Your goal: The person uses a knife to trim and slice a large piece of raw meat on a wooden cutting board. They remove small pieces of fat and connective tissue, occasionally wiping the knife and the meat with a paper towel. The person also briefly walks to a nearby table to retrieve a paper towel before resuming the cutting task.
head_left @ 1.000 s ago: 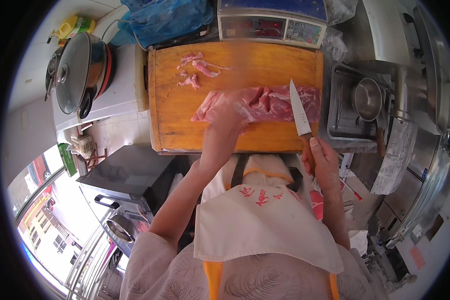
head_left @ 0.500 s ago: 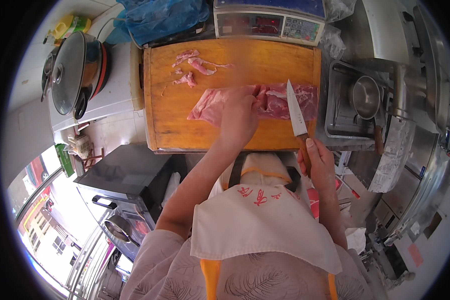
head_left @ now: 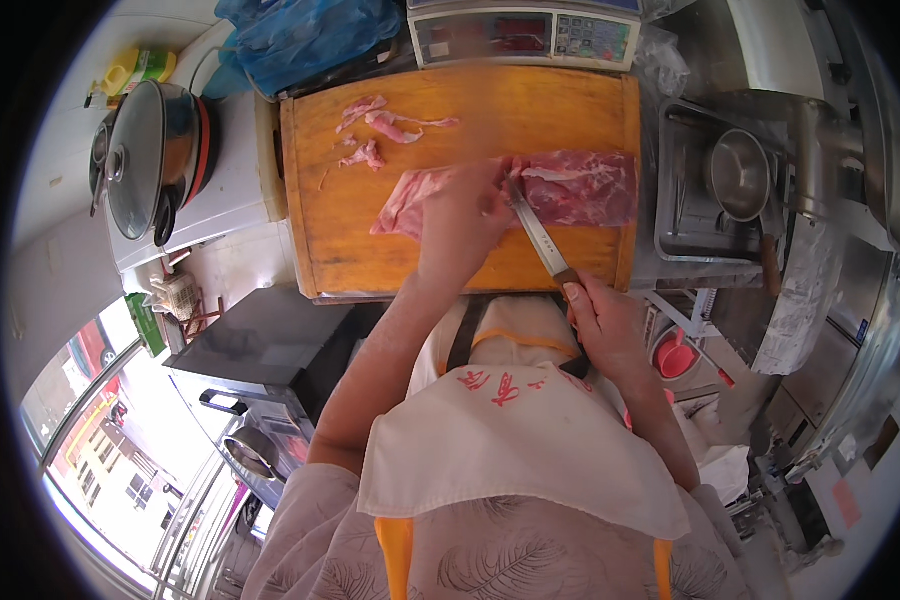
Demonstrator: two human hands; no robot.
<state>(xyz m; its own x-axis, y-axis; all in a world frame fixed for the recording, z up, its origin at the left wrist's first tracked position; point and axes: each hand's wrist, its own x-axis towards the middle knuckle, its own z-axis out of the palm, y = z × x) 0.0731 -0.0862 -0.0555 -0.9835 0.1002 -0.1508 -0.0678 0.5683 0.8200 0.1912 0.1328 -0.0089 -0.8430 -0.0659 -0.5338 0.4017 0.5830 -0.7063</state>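
A long slab of raw pink meat (head_left: pixel 581 188) lies across a wooden cutting board (head_left: pixel 340 250), with small trimmings (head_left: pixel 398 128) toward the back left. My left hand (head_left: pixel 465 215) grips the slab left of its middle, fingers curled and partly hidden. My right hand (head_left: pixel 595 315) holds a knife (head_left: pixel 540 232) by its wooden handle. The blade slants up to the left, its tip at the meat just right of my left fingers; how deep it sits is unclear.
A scale (head_left: pixel 590 38) and blue plastic bags (head_left: pixel 300 40) stand behind the board. A lidded pot (head_left: pixel 140 165) sits on the left counter. A metal tray (head_left: pixel 690 240) holding a steel pot (head_left: pixel 738 175) is to the right. A dark appliance (head_left: pixel 260 340) stands below at left.
My right hand has moved up-left, swinging the knife from upright to a slant so its tip reaches the meat. My left hand has moved up and right along the slab.
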